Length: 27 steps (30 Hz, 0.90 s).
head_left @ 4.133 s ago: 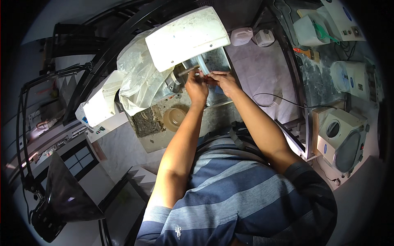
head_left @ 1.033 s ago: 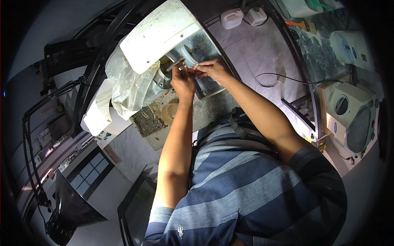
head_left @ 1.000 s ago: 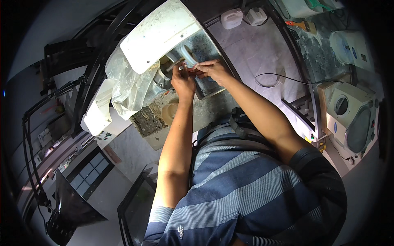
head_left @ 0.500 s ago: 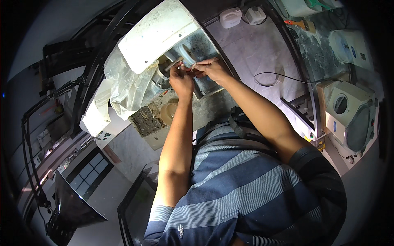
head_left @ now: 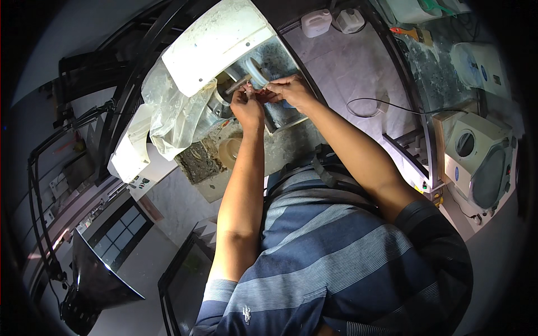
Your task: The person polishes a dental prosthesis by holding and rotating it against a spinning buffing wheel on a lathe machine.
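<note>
My left hand (head_left: 248, 110) and my right hand (head_left: 293, 95) are closed in pinches close together, just below a pale blue-grey disc-shaped wheel (head_left: 256, 73). Between the fingertips is something small with a reddish patch, mostly covered by the fingers; I cannot make out its kind. The wheel sits on a metal spindle (head_left: 237, 84) coming from the left. My right fingertips are at the wheel's lower edge, though I cannot tell whether they touch it. A white hood (head_left: 217, 45) covers the machine above my hands.
A crumpled clear plastic sheet (head_left: 178, 115) hangs left of the spindle. Below it are a dark, dirty tray (head_left: 199, 162) and a beige round ring (head_left: 228, 153). White jugs (head_left: 316, 23) stand at the back. At right is a boxy beige machine (head_left: 476, 154); a black lamp (head_left: 98, 280) is lower left.
Both hands stay pinched together beneath the wheel, with only a slight shift of the fingers. The whole view has moved a little.
</note>
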Each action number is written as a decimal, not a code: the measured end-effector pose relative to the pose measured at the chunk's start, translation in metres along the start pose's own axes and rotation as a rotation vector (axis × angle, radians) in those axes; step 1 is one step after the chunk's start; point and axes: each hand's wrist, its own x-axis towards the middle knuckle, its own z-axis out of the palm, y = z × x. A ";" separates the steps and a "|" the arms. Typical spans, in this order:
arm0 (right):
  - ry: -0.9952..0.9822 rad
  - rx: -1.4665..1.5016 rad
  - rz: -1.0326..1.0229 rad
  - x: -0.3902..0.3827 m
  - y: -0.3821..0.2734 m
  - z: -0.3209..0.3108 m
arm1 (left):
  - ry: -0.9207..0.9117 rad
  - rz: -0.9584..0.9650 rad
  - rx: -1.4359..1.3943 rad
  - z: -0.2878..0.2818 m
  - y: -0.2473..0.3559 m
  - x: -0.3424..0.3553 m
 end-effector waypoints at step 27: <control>-0.008 -0.042 -0.028 0.004 0.009 -0.004 | -0.084 0.268 0.123 0.000 0.016 -0.029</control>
